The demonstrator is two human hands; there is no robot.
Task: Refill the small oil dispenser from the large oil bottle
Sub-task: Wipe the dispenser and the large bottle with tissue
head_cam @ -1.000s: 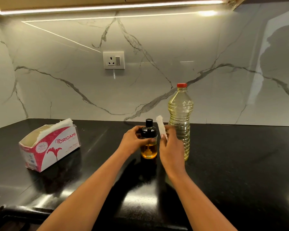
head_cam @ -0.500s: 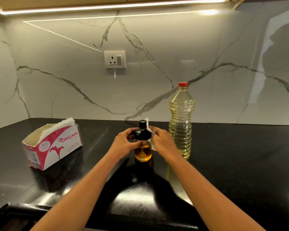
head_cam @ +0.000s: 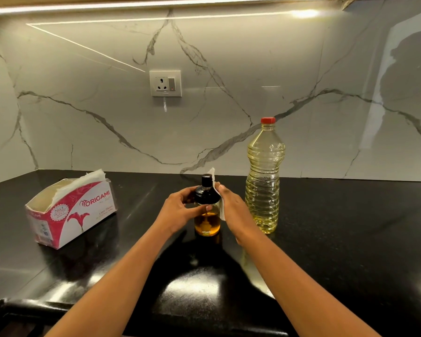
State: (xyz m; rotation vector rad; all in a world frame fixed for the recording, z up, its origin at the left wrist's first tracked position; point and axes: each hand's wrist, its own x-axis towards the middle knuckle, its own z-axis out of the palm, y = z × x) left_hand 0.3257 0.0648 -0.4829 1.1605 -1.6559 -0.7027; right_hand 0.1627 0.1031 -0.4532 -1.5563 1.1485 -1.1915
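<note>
The right hand (head_cam: 233, 210) now seems to clasp its tissue (head_cam: 214, 182), earlier raised, against the small oil dispenser (head_cam: 207, 223); the left hand (head_cam: 180, 207) grips its cap. It stands on the black countertop (head_cam: 350, 239), large oil bottle (head_cam: 264, 176) just right, tissue box (head_cam: 73, 210) left.

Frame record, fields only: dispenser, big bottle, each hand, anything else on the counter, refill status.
dispenser: small glass oil dispenser, black cap on, partly filled with amber oil, upright on black countertop
bottle: large clear plastic oil bottle, red cap on, upright, right of dispenser, untouched
left hand: grips dispenser just below its cap
right hand: holds white tissue against dispenser's right side
other: pink-and-white tissue box, open, at left
refill: not begun, both caps on
</note>
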